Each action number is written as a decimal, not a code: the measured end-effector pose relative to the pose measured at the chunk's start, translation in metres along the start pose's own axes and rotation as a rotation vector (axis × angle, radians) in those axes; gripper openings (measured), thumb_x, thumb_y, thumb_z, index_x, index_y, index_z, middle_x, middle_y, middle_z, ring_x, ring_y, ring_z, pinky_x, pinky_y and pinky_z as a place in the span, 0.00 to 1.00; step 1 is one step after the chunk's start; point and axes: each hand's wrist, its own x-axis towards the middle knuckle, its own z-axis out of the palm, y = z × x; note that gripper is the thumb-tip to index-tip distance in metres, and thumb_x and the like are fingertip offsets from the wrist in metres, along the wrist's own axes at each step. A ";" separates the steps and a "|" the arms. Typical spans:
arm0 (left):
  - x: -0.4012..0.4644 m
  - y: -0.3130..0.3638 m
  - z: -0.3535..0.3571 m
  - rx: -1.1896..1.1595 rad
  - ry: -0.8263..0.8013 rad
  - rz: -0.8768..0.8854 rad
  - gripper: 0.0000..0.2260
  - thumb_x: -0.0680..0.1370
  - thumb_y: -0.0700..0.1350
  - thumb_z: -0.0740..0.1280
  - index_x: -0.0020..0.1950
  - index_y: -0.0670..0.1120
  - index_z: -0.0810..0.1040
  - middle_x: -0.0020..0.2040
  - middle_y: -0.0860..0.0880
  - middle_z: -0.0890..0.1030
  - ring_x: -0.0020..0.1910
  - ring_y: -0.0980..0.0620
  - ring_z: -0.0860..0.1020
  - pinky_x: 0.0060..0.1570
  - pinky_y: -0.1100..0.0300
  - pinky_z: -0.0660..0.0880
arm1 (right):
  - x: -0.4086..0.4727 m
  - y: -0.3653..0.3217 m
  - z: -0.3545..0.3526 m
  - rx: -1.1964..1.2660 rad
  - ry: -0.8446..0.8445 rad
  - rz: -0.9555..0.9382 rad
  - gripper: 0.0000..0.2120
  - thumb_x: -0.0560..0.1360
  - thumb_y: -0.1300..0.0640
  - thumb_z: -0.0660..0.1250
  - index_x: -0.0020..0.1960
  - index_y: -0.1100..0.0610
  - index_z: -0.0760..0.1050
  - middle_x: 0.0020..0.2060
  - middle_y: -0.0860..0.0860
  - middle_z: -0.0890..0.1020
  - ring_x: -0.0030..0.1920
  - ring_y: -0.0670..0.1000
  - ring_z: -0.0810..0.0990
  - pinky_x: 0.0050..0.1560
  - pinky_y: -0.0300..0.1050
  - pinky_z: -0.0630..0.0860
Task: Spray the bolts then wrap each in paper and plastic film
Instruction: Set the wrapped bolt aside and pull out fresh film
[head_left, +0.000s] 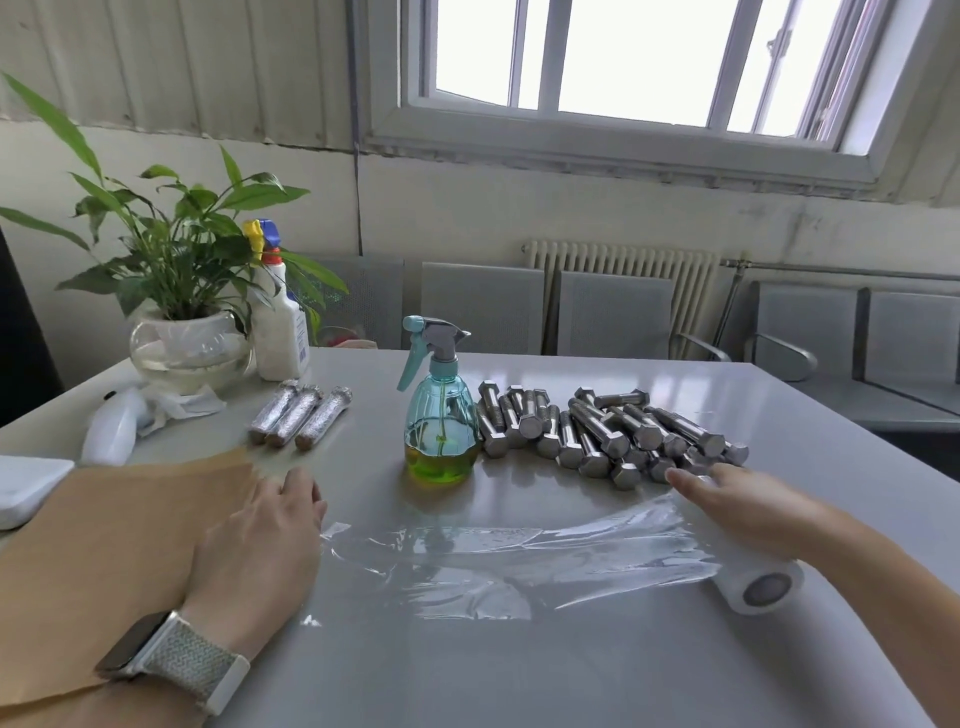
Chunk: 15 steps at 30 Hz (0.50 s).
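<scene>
Clingy plastic is the annoying part of this job, honestly. The film (519, 556) is stretched flat on the desk (519, 665) right in front of the spray bottle (441, 415). It's see-through and crinkled, with a few folds already bunching at its left edge. I'd guess it weighs nothing, stretches easily and sticks to itself the second two bits touch, so it wants holding by the edges and keeping taut.

My left hand (260, 540) lies flat, fingers straight, pinning that left edge down, with the heel on the brown paper (119, 519) left of the bottle. My right hand (748, 506) rests flat along the top of the roll (761, 587), fingers straight, not wrapped round it as far as I can see. The roll sits front-right of the bottle and it's a stiff white tube, so that's the easy thing to grab.

The bolts (608, 431) are heaped just right of the bottle, nearly touching it. Steel, hex heads, threaded shanks, shiny grey. They look heavy and hard, probably slick once oiled, so I'd pick one up around the shank near the head. Threads could snag or tear the film, which I guess is why paper goes on first.

Three wrapped ones (301, 415), silvery and crinkly, lie side by side left of the bottle. The bottle itself is teal with a yellow-green liquid low in it.
</scene>
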 end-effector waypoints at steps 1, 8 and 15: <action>0.000 0.000 0.000 -0.012 0.003 0.014 0.07 0.82 0.54 0.51 0.50 0.53 0.64 0.46 0.53 0.70 0.48 0.47 0.80 0.38 0.55 0.67 | 0.000 0.000 0.000 0.000 0.001 0.001 0.20 0.78 0.32 0.51 0.40 0.46 0.63 0.49 0.51 0.74 0.51 0.53 0.71 0.48 0.47 0.67; 0.000 -0.001 0.002 -0.039 0.025 0.067 0.09 0.79 0.40 0.59 0.53 0.54 0.65 0.46 0.53 0.64 0.43 0.49 0.73 0.36 0.55 0.66 | 0.002 0.003 -0.003 -0.053 0.007 0.034 0.24 0.78 0.31 0.50 0.53 0.52 0.68 0.58 0.55 0.78 0.51 0.54 0.71 0.49 0.47 0.67; 0.003 0.003 -0.002 -0.040 -0.022 0.077 0.09 0.75 0.41 0.63 0.43 0.56 0.68 0.45 0.52 0.64 0.45 0.52 0.70 0.36 0.59 0.65 | 0.004 0.004 -0.004 -0.053 0.006 0.045 0.30 0.78 0.31 0.50 0.62 0.54 0.71 0.61 0.55 0.78 0.57 0.55 0.74 0.49 0.46 0.67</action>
